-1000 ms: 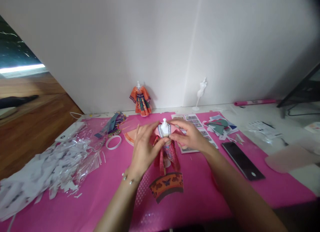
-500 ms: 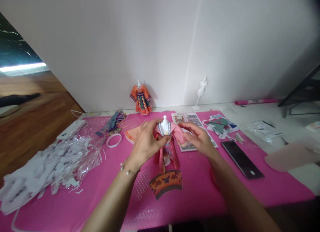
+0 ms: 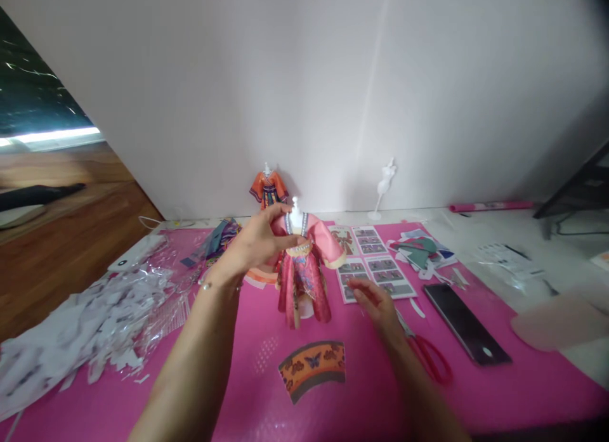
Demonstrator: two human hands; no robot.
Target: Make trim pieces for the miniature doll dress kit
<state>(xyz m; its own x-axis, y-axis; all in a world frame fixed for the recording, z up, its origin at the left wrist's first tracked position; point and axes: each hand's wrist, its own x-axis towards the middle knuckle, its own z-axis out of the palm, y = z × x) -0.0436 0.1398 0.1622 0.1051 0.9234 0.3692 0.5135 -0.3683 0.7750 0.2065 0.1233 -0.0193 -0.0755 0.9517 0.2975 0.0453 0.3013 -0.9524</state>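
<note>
A small white dress form wears a pink and red doll dress [image 3: 304,280] with wide pink sleeves and a beaded neckline. My left hand [image 3: 264,239] grips it at the upper body, with the thumb across the front of the waist and the fingers partly behind. My right hand [image 3: 375,302] is apart from the dress, to its lower right, fingers loosely spread and holding nothing. A curved orange fabric piece [image 3: 313,366] with a butterfly print lies flat in front of the dress. Red-handled scissors [image 3: 431,359] lie beside my right forearm, which partly hides them.
Behind stand a dress form in an orange robe [image 3: 269,187] and a bare white dress form [image 3: 384,185]. Printed instruction sheets [image 3: 390,277], fabric scraps [image 3: 421,252] and a black phone [image 3: 466,323] lie to the right. Crumpled white paper and plastic [image 3: 95,321] cover the left side.
My right hand has let go of the pink sleeve and moved down, away from the dress. My left hand has shifted left with the dress, and the scissors have come into view.
</note>
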